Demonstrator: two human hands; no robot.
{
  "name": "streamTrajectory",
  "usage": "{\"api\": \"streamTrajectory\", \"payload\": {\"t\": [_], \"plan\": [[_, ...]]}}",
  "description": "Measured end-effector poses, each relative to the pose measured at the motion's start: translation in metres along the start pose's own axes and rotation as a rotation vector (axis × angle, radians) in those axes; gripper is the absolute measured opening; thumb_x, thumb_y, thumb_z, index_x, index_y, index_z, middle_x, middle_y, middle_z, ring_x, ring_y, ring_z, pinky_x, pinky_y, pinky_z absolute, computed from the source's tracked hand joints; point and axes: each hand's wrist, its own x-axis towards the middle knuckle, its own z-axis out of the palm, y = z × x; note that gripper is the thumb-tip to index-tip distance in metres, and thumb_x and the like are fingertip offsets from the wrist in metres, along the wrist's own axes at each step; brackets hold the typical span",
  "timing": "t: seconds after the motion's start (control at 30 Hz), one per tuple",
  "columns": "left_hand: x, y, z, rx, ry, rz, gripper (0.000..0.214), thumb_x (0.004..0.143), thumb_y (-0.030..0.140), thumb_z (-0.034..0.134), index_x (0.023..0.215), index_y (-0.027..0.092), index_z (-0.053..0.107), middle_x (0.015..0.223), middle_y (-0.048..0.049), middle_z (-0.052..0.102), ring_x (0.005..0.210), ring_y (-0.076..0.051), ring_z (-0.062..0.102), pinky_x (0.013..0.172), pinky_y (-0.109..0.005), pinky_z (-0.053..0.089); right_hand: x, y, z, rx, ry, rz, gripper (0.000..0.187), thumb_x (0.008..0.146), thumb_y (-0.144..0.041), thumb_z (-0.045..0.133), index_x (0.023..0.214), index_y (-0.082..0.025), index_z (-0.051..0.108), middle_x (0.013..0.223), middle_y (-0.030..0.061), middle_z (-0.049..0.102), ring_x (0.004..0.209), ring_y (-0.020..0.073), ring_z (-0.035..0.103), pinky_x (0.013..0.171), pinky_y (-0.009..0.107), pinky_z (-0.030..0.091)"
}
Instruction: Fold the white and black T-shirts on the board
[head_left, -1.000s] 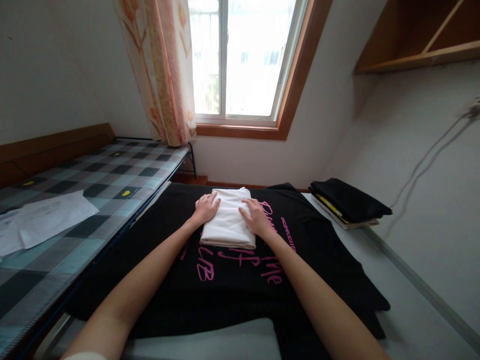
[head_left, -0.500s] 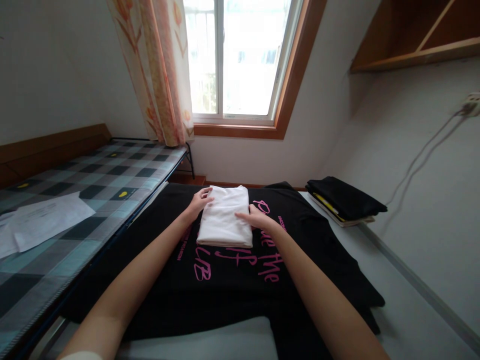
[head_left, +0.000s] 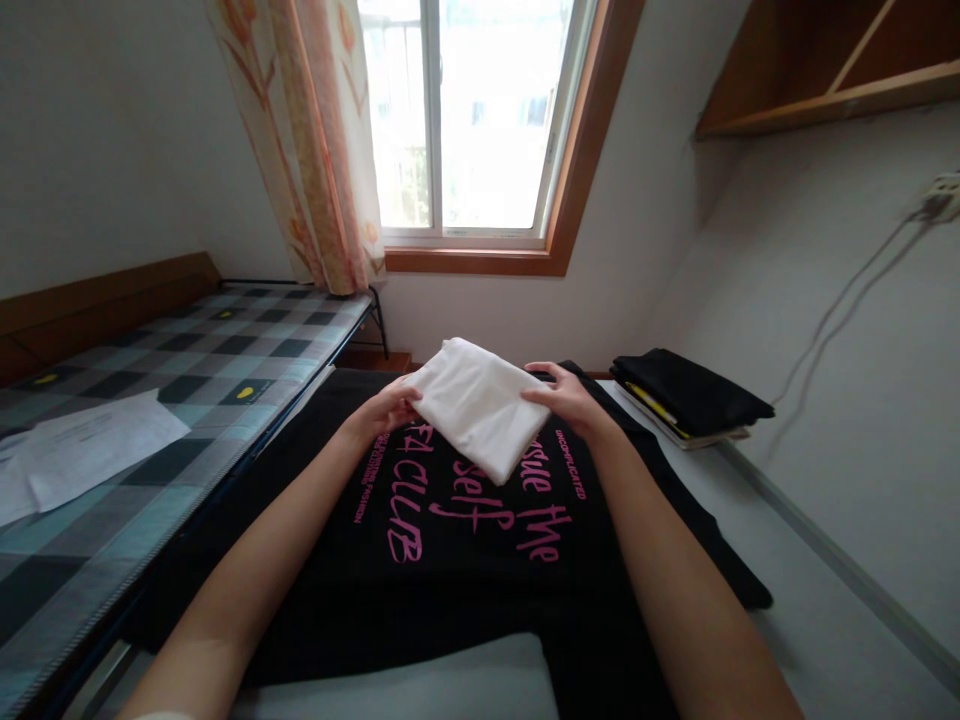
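A white folded cloth [head_left: 480, 405], packed into a flat rectangle, is held between my two hands, turned at an angle. My left hand [head_left: 386, 408] grips its left corner, the thumb on top. On the opposite side, my right hand [head_left: 566, 398] pinches the right corner, thumb on the upper face and fingers behind. Beneath the cloth a black T-shirt [head_left: 480, 590] with pink lettering lies spread out flat. Whether the white cloth is itself a garment cannot be made out.
At the right by the wall, a folded black cloth [head_left: 690, 395] rests on books or papers. On the left stands a bed with a checked mattress [head_left: 247, 340], with white paper sheets [head_left: 105, 445] on it. A curtain [head_left: 315, 150] hangs beside the window.
The white folded cloth has come up off the black T-shirt and rotated. My right hand has moved right to its corner, and more of the pink lettering shows.
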Motion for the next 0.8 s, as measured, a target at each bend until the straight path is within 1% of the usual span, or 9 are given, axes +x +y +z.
{"api": "streamTrajectory", "payload": {"t": [0.07, 0.13, 0.2, 0.27, 0.4, 0.5, 0.63, 0.73, 0.8], "plan": [[0.002, -0.011, 0.008, 0.114, 0.049, -0.036, 0.06, 0.061, 0.009, 0.072, 0.116, 0.019, 0.051, 0.093, -0.0033, 0.066, 0.07, -0.013, 0.066, 0.062, -0.026, 0.058, 0.012, 0.019, -0.011, 0.06, 0.263, -0.013, 0.06, 0.068, -0.033, 0.074, 0.123, -0.017, 0.055, 0.09, 0.0069, 0.069, 0.075, 0.0199, 0.067, 0.069, 0.034, 0.057], [0.006, -0.023, 0.012, 0.27, 0.138, -0.048, 0.066, 0.063, 0.017, 0.077, 0.122, 0.019, 0.046, 0.085, -0.0025, 0.065, 0.062, -0.013, 0.064, 0.057, -0.027, 0.058, 0.022, 0.043, -0.014, 0.062, 0.392, 0.086, 0.056, 0.072, -0.034, 0.071, 0.121, -0.013, 0.056, 0.089, 0.0096, 0.069, 0.074, 0.0203, 0.067, 0.069, 0.034, 0.058], [0.011, -0.029, 0.01, 0.408, 0.19, -0.019, 0.069, 0.066, 0.027, 0.079, 0.125, 0.016, 0.045, 0.079, -0.0026, 0.064, 0.058, -0.013, 0.063, 0.053, -0.028, 0.057, 0.028, 0.063, -0.013, 0.016, 0.386, 0.147, 0.054, 0.072, -0.035, 0.072, 0.119, -0.011, 0.058, 0.092, 0.0122, 0.069, 0.078, 0.0211, 0.068, 0.071, 0.035, 0.058], [0.014, -0.029, 0.003, 0.514, 0.179, 0.049, 0.066, 0.065, 0.037, 0.08, 0.119, 0.012, 0.051, 0.076, -0.0036, 0.064, 0.057, -0.014, 0.062, 0.05, -0.026, 0.055, 0.03, 0.072, -0.012, -0.048, 0.343, 0.162, 0.059, 0.072, -0.039, 0.073, 0.122, -0.011, 0.057, 0.1, 0.0147, 0.069, 0.083, 0.0221, 0.068, 0.073, 0.037, 0.058], [0.015, -0.023, -0.011, 0.665, 0.067, 0.208, 0.059, 0.062, 0.047, 0.08, 0.105, 0.011, 0.062, 0.076, -0.0035, 0.066, 0.059, -0.013, 0.06, 0.046, -0.021, 0.048, 0.023, 0.065, -0.01, -0.152, 0.222, 0.211, 0.084, 0.069, -0.046, 0.074, 0.139, -0.013, 0.041, 0.121, 0.0193, 0.06, 0.091, 0.0245, 0.066, 0.073, 0.037, 0.059], [0.015, -0.024, -0.014, 0.683, 0.087, 0.252, 0.055, 0.064, 0.05, 0.077, 0.101, 0.012, 0.063, 0.071, -0.0022, 0.066, 0.054, -0.011, 0.057, 0.043, -0.02, 0.044, 0.019, 0.057, -0.004, -0.168, 0.178, 0.18, 0.095, 0.064, -0.039, 0.078, 0.144, -0.016, 0.031, 0.126, 0.0178, 0.057, 0.099, 0.0243, 0.063, 0.081, 0.037, 0.056], [0.014, -0.023, -0.011, 0.58, 0.165, 0.224, 0.045, 0.064, 0.044, 0.079, 0.09, 0.011, 0.061, 0.065, 0.0, 0.062, 0.048, -0.008, 0.054, 0.044, -0.019, 0.044, 0.023, 0.057, 0.001, -0.061, 0.209, -0.031, 0.092, 0.061, -0.03, 0.076, 0.141, -0.02, 0.031, 0.113, 0.0096, 0.062, 0.096, 0.0211, 0.063, 0.084, 0.036, 0.055], [0.01, -0.015, -0.004, 0.433, 0.08, 0.163, 0.047, 0.062, 0.039, 0.082, 0.092, 0.014, 0.056, 0.071, -0.0005, 0.063, 0.051, -0.008, 0.058, 0.047, -0.02, 0.048, 0.029, 0.058, -0.006, -0.027, 0.28, -0.142, 0.083, 0.064, -0.038, 0.073, 0.137, -0.022, 0.037, 0.093, 0.0041, 0.064, 0.08, 0.0202, 0.064, 0.072, 0.036, 0.056], [0.005, -0.011, 0.002, 0.438, -0.016, 0.115, 0.053, 0.061, 0.039, 0.082, 0.099, 0.017, 0.051, 0.07, 0.001, 0.063, 0.051, -0.01, 0.06, 0.047, -0.021, 0.049, 0.03, 0.061, -0.013, -0.053, 0.358, -0.155, 0.076, 0.066, -0.042, 0.071, 0.134, -0.02, 0.043, 0.084, 0.003, 0.063, 0.073, 0.02, 0.062, 0.067, 0.035, 0.055]]}}
